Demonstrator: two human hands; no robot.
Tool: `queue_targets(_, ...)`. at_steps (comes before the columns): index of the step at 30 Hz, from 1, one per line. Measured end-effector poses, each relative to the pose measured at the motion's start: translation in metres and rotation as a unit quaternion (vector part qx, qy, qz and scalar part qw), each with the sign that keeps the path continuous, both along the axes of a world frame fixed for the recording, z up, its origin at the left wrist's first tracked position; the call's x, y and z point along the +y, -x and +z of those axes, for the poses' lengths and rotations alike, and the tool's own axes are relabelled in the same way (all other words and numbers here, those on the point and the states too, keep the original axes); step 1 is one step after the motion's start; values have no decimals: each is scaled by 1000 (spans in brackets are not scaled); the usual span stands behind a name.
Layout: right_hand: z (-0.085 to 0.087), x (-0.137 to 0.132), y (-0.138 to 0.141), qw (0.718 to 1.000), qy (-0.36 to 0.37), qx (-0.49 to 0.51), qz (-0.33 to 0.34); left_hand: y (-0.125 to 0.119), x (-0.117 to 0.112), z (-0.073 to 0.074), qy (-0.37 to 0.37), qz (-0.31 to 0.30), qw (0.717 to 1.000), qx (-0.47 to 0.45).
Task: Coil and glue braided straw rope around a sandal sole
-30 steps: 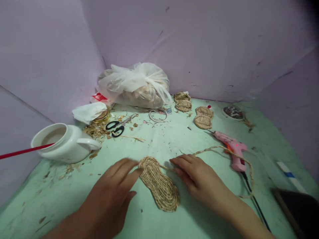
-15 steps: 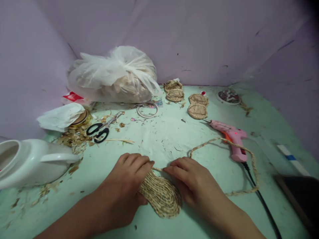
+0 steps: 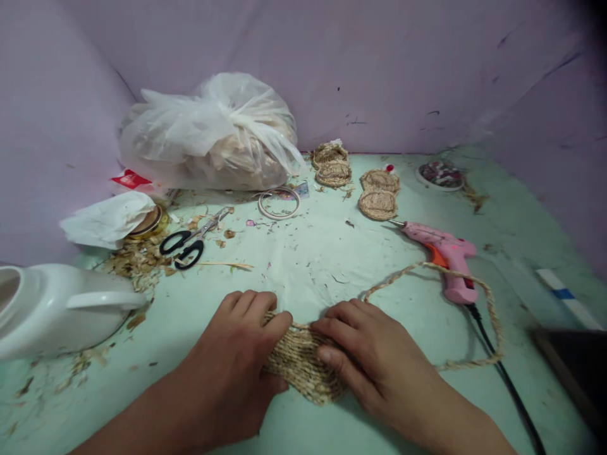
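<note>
A woven straw sole lies on the green table near the front edge. My left hand grips its left side with curled fingers. My right hand closes over its right side, thumb pressing on top. A braided straw cord runs from under my right hand in a loop to the right, passing over the pink glue gun.
A white pot lies at the left. Black-handled scissors, a ring, a tissue and straw scraps sit mid-left. A full plastic bag is at the back, beside several small woven soles and a dish.
Both hands have closed in on the woven sole: from resting beside it with fingers out to gripping it from both sides. The view has shifted down and right.
</note>
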State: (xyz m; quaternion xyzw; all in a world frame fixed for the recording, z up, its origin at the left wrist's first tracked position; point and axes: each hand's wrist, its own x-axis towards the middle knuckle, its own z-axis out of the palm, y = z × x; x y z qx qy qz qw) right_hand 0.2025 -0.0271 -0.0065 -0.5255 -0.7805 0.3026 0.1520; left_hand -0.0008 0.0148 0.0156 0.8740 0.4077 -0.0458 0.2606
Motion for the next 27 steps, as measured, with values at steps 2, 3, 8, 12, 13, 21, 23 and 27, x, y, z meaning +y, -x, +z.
queue_targets(2, 1, 0, 1, 1000, 4, -12, 3, 0, 0, 0, -6, -21, 1000, -17)
queue_targets(3, 2, -1, 1, 1000, 7, -16, 3, -1, 0, 0, -8, -34, 999, -26)
queue_targets(8, 2, -4, 4, 1000, 3, -16, -2, -5, 4, 3, 1, -53, 999, -13)
queue_targets(12, 3, -7, 11, 999, 2, -49, 0, -8, 6, 10, 11, -63, 998, 11)
queue_targets(13, 3, -7, 12, 998, 2, -57, -2, -8, 6, 11, 12, -67, 998, 14)
queue_targets(21, 4, -13, 20, 998, -19, -46, -29, -8, 7, 4, -9, -82, 996, -19)
queue_targets(23, 3, -17, 22, 998, -40, -32, -31, -7, 5, 0, -12, -73, 997, -22)
queue_targets(27, -5, -26, 29, 995, -94, -30, -24, -6, 2, -4, -28, -68, 997, -18)
